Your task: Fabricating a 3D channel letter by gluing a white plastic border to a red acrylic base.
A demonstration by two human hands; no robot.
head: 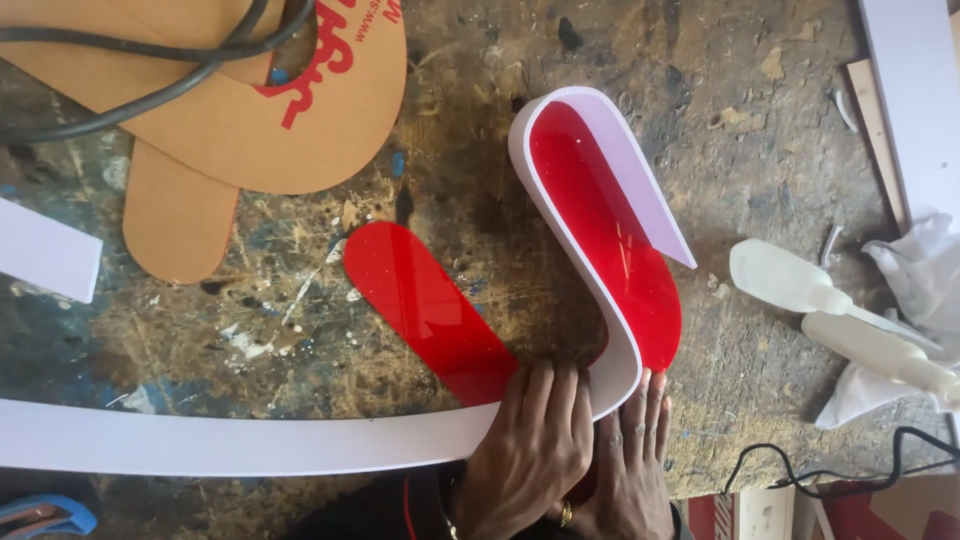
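A red acrylic V-shaped piece (430, 310) lies flat on the stained workbench (480, 200). A long white flexible strip (200, 445) stands on edge; it runs in from the left, bends around the point of the V and wraps up over its right arm (610, 230). My left hand (530, 445) lies over the strip at the bend, fingers on the red piece. My right hand (640, 455) presses against the outside of the strip just to the right. A ring shows low between the hands.
Brown cardboard cut-outs (250, 120) with red print lie at the top left under a black cable (130, 95). Two whitish bottles (800, 285) and a white cloth (920, 280) sit at the right. A white board (915, 90) leans at the top right, and another thin black cable (830, 475) lies below it.
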